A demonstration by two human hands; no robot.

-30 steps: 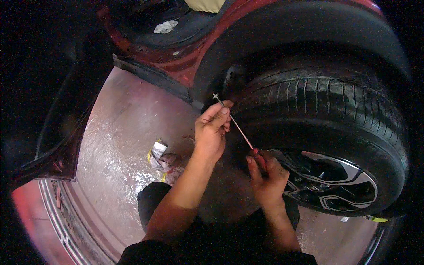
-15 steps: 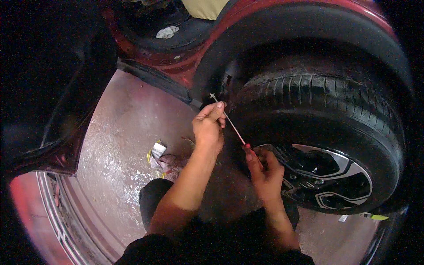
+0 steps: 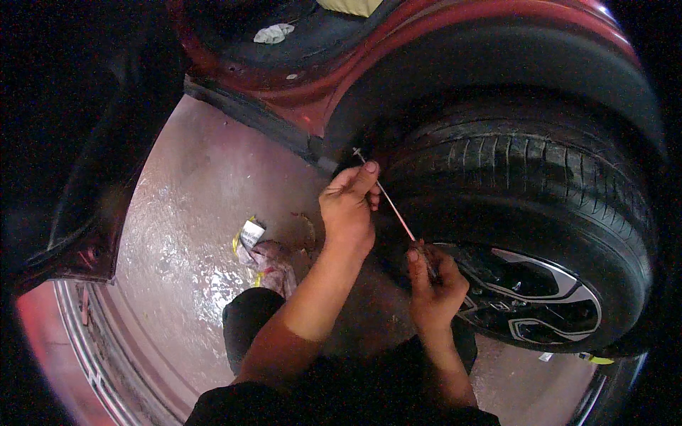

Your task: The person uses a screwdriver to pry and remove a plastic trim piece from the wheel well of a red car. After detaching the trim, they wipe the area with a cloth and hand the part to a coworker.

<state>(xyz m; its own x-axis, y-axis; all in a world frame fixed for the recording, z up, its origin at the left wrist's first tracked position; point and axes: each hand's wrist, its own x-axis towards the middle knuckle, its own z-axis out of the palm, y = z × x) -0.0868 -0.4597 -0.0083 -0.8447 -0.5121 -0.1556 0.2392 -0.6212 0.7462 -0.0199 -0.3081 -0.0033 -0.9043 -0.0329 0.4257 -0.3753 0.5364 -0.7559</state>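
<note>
A long thin screwdriver [image 3: 396,210] slants between my two hands. My left hand [image 3: 347,216] pinches its shaft near the far tip, thumb on top. At that tip sits a small pale fastener [image 3: 357,152], close to the front edge of the dark wheel arch [image 3: 348,117]; whether it touches anything there I cannot tell. My right hand [image 3: 437,295] is closed round the handle end, hiding most of the handle, in front of the alloy wheel [image 3: 554,273]. The black tyre [image 3: 497,153] lies just to the right of the shaft.
The car's red body [image 3: 298,106] curves above, with a dark open door [image 3: 78,156] at left. On the wet floor [image 3: 177,177] lies a crumpled cloth [image 3: 273,259] with a white tag. A white crumpled piece [image 3: 274,33] rests inside the doorway.
Both hands and the screwdriver sit slightly further right in the picture, and the view has shifted a little. My right hand now covers more of the red handle.
</note>
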